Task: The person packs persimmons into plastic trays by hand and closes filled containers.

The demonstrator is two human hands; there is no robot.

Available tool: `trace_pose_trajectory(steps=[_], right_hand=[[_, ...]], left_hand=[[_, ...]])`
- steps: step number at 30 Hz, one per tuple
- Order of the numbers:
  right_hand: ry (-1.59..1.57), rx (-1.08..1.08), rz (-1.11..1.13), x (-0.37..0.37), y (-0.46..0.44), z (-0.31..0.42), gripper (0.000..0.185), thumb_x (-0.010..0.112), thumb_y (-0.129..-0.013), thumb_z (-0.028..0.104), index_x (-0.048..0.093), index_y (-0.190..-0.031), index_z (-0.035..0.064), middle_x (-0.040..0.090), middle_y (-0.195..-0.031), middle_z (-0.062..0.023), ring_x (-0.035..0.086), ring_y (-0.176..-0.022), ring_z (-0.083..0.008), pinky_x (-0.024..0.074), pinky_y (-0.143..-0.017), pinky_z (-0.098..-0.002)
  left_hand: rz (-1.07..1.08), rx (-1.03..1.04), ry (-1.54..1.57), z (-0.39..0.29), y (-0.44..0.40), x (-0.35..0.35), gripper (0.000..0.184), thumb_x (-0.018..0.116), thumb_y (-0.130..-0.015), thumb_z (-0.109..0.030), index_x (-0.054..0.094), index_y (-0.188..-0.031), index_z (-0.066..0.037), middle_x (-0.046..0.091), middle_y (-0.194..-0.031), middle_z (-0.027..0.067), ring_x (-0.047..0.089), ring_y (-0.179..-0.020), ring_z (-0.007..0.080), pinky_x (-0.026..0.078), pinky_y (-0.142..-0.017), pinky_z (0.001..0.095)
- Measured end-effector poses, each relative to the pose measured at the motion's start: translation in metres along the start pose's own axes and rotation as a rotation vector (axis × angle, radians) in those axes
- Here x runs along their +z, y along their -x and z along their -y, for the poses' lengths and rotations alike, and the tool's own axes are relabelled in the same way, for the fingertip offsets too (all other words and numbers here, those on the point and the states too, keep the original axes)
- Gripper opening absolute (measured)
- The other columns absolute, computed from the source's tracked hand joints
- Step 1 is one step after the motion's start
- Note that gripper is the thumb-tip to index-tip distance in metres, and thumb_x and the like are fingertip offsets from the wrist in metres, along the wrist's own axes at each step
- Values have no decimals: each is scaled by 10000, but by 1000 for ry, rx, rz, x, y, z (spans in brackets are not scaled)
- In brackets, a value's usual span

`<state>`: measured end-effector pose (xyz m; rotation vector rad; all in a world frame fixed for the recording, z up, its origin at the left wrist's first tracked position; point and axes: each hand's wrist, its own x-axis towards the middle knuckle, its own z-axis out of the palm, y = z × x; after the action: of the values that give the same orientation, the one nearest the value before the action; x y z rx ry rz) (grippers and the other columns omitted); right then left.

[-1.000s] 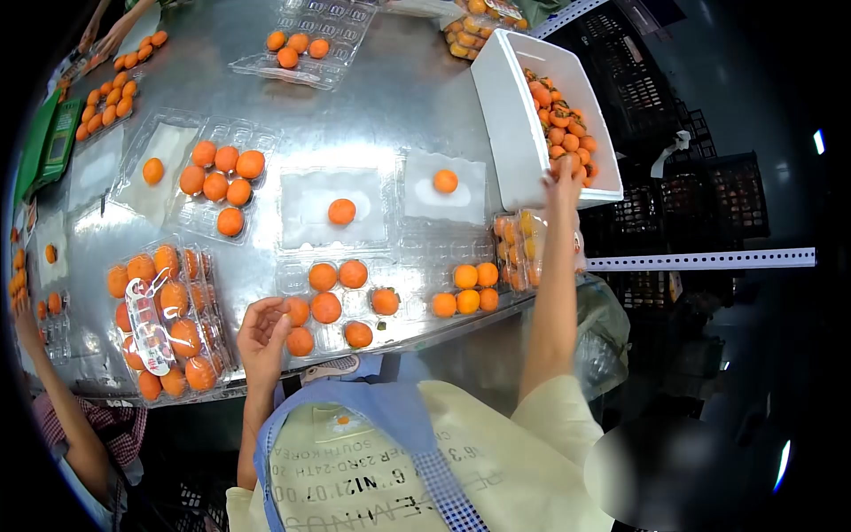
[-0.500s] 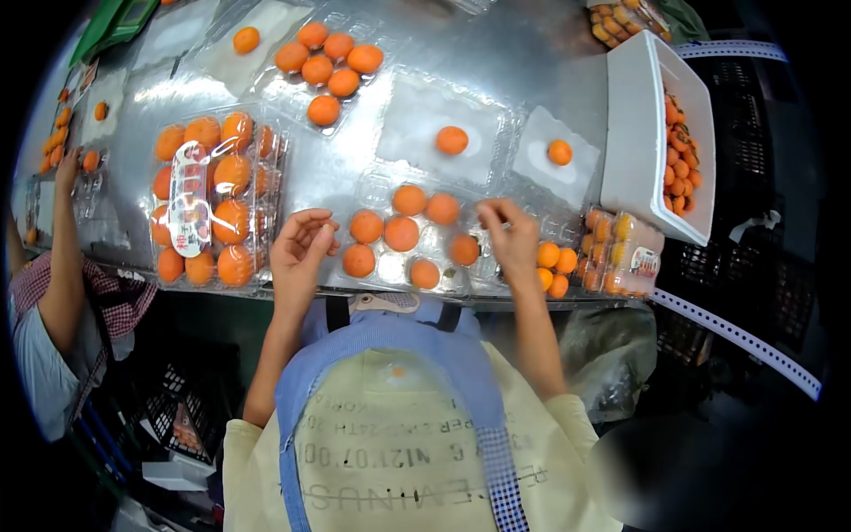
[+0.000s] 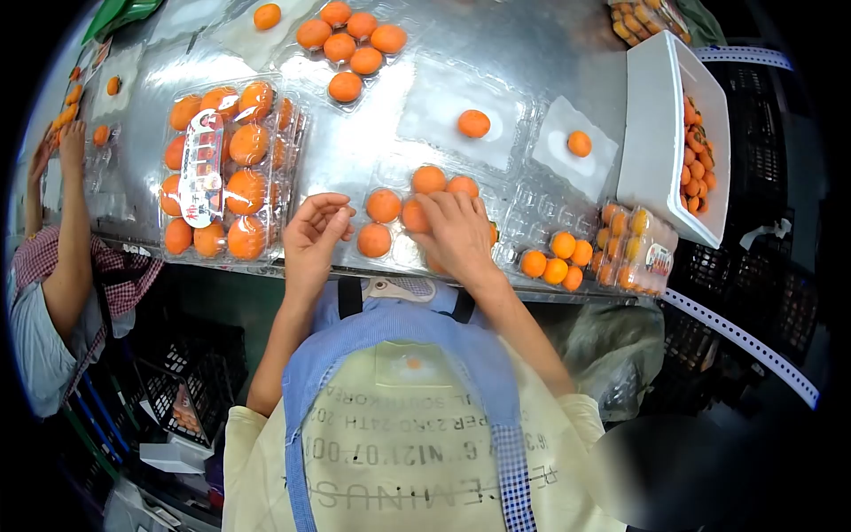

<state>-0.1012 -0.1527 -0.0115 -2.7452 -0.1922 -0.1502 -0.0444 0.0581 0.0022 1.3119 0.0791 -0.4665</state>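
Note:
My right hand (image 3: 456,232) reaches over a clear plastic clamshell tray (image 3: 403,253) at the table's front edge. Its fingers and thumb close around a mandarin (image 3: 413,215) in that tray. Other mandarins lie about it, including one mandarin (image 3: 383,206) to the left and one (image 3: 429,179) behind. The right hand partly covers fruit on the tray's near right side. My left hand (image 3: 312,238) hovers just left of the tray, fingers loosely curled and thumb apart, with nothing in it.
A stacked, labelled pack of mandarins (image 3: 246,191) stands at left. Small orange fruit (image 3: 556,270) and a smaller filled pack (image 3: 636,257) sit right. A white foam box (image 3: 651,133) holds leafy fruit. Another open tray (image 3: 346,87) lies behind. A co-worker's hands (image 3: 73,146) work far left.
My right hand has moved left from the tray's right side onto a mandarin in it. My left hand has stayed beside the tray. The whole view has shifted slightly.

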Motion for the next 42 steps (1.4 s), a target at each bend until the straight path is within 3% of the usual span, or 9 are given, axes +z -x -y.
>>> trace_pose_trajectory(steps=[7,13,14,19,22,25,28,39,42], right_hand=[[-96,69,26,-9,-5,0,471,761,-628,189,591,-1042,42,546,-946,-88,512,-915,-263,378,-853,-376],[-1067,554,265,-37,2,-2,506,650,-813,306,539,-1197,-4,599,-1084,-92,563,-993,-183,426,-877,-318],[-1239,597,257,-39,4,2,507,619,-840,315,525,-1215,-12,593,-1101,-92,556,-1007,-171,429,-876,-311],[-1717,724,216,-55,1,28,491,491,-935,324,483,-1247,-55,584,-1118,-108,560,-1015,-166,445,-874,-298],[-1678,746,236,-56,1,23,444,507,-926,294,501,-1233,-27,587,-1097,-104,574,-979,-156,444,-869,-288],[-1026,558,303,-51,3,-1,378,543,-906,232,522,-1210,9,602,-1037,-99,589,-939,-145,459,-840,-287],[-1205,483,45,-57,-2,10,340,584,-873,152,535,-1188,34,612,-971,-88,602,-884,-128,472,-804,-281],[-1484,585,111,-53,-8,15,391,579,-878,112,488,-1234,-23,566,-1150,-126,568,-1014,-172,501,-799,-296],[-1579,608,120,-48,-6,15,425,575,-880,115,454,-1256,-42,531,-1207,-135,539,-1076,-190,492,-837,-309]], left_hand=[[29,-26,2,3,-1,2,189,576,-888,-76,564,-1060,-1,606,-934,51,549,-769,71,444,-684,200],[256,125,-180,-16,2,24,434,661,-799,-54,501,-1202,-44,573,-1066,45,528,-1004,130,439,-809,252],[350,105,-255,-18,1,24,660,720,-711,-37,423,-1301,-39,487,-1271,79,490,-1099,159,422,-901,306],[504,157,-196,-25,-1,43,688,722,-693,13,421,-1310,-41,478,-1287,86,461,-1187,184,398,-977,323],[498,89,-91,-22,-1,44,674,713,-705,29,420,-1309,-26,477,-1284,94,466,-1183,178,397,-989,317],[465,9,58,-22,0,45,661,698,-716,47,413,-1310,-7,483,-1274,100,481,-1169,172,406,-986,311],[429,-55,128,-18,0,43,628,685,-733,58,420,-1299,0,491,-1232,89,513,-1131,170,441,-947,299],[395,-132,139,-26,2,48,650,670,-726,100,398,-1309,8,497,-1229,108,548,-1098,191,507,-889,291],[344,-2,15,-18,0,48,621,677,-716,106,429,-1278,18,472,-1201,87,557,-1078,191,524,-859,280]])
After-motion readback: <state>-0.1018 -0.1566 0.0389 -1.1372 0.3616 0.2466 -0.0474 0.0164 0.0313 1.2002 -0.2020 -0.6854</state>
